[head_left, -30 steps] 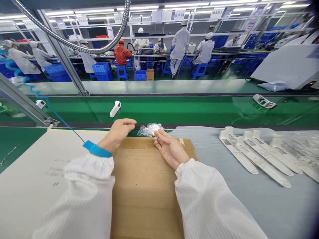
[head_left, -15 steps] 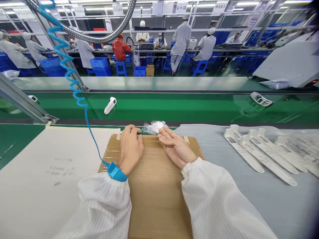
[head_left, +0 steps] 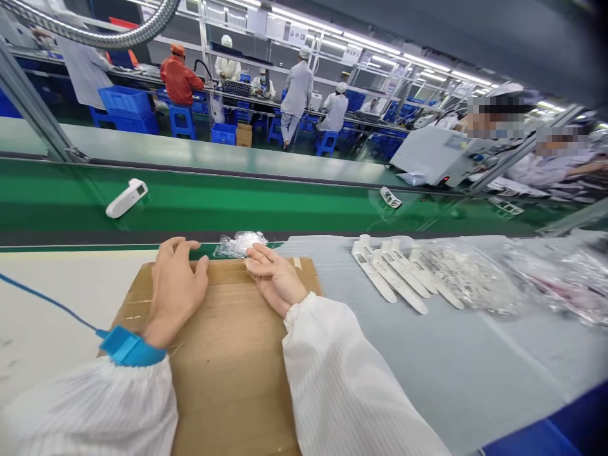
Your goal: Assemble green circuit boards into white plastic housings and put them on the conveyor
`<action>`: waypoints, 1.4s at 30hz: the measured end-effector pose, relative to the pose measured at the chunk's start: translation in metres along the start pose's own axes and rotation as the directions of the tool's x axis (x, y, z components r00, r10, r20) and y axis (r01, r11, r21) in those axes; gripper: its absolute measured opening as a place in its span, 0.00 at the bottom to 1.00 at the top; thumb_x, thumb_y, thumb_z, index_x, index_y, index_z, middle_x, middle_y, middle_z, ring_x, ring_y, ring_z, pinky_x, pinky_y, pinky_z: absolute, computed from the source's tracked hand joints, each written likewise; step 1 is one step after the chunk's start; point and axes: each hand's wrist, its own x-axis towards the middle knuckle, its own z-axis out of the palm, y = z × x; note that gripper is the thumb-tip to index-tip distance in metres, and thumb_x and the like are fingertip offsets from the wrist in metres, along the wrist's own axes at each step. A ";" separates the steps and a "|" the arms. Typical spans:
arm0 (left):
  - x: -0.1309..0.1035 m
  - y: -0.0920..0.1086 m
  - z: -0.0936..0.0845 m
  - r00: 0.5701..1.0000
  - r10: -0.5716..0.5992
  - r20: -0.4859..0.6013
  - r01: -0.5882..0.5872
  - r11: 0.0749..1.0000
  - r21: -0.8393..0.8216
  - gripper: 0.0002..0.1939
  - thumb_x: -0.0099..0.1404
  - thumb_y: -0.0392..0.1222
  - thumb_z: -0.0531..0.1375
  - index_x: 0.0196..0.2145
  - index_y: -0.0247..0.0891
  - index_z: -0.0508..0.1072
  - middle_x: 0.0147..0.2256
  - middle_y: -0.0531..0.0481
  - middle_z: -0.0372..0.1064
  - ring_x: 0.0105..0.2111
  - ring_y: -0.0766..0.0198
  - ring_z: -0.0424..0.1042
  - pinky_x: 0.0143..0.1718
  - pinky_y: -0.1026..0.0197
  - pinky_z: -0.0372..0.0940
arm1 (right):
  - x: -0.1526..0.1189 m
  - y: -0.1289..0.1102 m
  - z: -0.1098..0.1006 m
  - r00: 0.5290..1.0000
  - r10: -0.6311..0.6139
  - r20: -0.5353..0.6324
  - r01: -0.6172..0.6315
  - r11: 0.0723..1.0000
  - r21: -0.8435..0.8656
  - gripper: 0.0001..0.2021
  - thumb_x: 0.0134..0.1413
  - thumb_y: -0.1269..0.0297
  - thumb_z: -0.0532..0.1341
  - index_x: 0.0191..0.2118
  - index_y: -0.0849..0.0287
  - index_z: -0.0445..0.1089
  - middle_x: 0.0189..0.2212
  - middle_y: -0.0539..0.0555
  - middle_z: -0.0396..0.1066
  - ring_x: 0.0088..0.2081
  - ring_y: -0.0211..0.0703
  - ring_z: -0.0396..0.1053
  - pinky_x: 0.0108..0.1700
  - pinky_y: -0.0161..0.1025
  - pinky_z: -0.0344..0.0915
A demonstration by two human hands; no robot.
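A brown cardboard sheet or box top (head_left: 228, 354) lies in front of me. My left hand (head_left: 178, 285) rests over its left far part, fingers curved and apart, with nothing in them; a blue wrist strap (head_left: 130, 347) circles that wrist. Over the far right corner is my right hand (head_left: 275, 275), palm turned partly inward, fingers extended and holding nothing. Just beyond its fingertips sits a crumpled clear plastic bag (head_left: 240, 244). Several white long-handled plastic parts (head_left: 394, 272) lie to the right on a grey foam sheet (head_left: 380, 354).
Clear bags of small parts (head_left: 475, 272) lie at the right. On the green conveyor belt (head_left: 266, 209) are a white handheld device (head_left: 127, 199) and a curved white part (head_left: 390, 197). A metal post (head_left: 40, 107) stands at left. Co-workers sit and stand in the background.
The view has swung to the right and tilted, bringing more bags and people on the right into sight. Both hands stay over the cardboard in nearly the same pose.
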 end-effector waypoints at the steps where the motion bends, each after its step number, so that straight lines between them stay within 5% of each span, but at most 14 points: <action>1: 0.000 -0.001 0.000 1.000 0.001 0.001 -0.001 1.000 -0.001 0.19 0.61 0.48 0.54 0.46 0.36 0.72 0.55 0.35 0.63 0.59 0.44 0.62 0.61 0.40 0.58 | 0.000 0.000 0.000 1.000 0.002 0.004 -0.002 1.000 0.001 0.25 0.32 0.81 0.72 0.41 0.60 0.72 0.44 0.53 0.73 0.42 0.38 0.72 0.51 0.36 0.66; 12: 0.000 0.002 -0.004 1.000 0.004 0.002 -0.004 1.000 0.006 0.20 0.61 0.49 0.54 0.46 0.36 0.71 0.54 0.34 0.63 0.59 0.44 0.62 0.60 0.40 0.59 | -0.002 -0.001 0.000 1.000 0.019 0.016 -0.019 1.000 -0.016 0.24 0.33 0.80 0.72 0.41 0.59 0.73 0.43 0.52 0.74 0.43 0.37 0.72 0.54 0.37 0.65; 22: -0.001 0.001 0.001 0.999 0.001 -0.045 -0.002 0.999 -0.037 0.16 0.62 0.46 0.55 0.45 0.37 0.71 0.54 0.36 0.62 0.59 0.46 0.62 0.62 0.42 0.57 | -0.003 -0.002 0.008 1.000 -0.008 -0.028 0.007 0.999 -0.038 0.19 0.37 0.73 0.75 0.39 0.61 0.73 0.37 0.51 0.73 0.31 0.31 0.67 0.34 0.31 0.64; 30: -0.004 0.004 0.003 0.997 0.014 -0.073 -0.019 0.998 -0.065 0.12 0.63 0.38 0.56 0.45 0.36 0.70 0.53 0.38 0.62 0.57 0.48 0.64 0.60 0.45 0.60 | 0.001 0.002 -0.002 1.000 -0.023 -0.021 0.021 0.997 -0.070 0.25 0.32 0.82 0.72 0.41 0.58 0.75 0.44 0.53 0.73 0.42 0.37 0.73 0.48 0.33 0.70; 42: -0.007 0.008 0.003 0.998 -0.007 -0.066 0.001 0.996 -0.088 0.11 0.63 0.35 0.57 0.44 0.37 0.70 0.53 0.38 0.62 0.57 0.48 0.64 0.59 0.44 0.60 | -0.004 -0.004 0.000 1.000 0.009 -0.025 -0.012 0.995 -0.103 0.22 0.38 0.79 0.73 0.42 0.58 0.75 0.45 0.54 0.73 0.43 0.37 0.73 0.48 0.32 0.71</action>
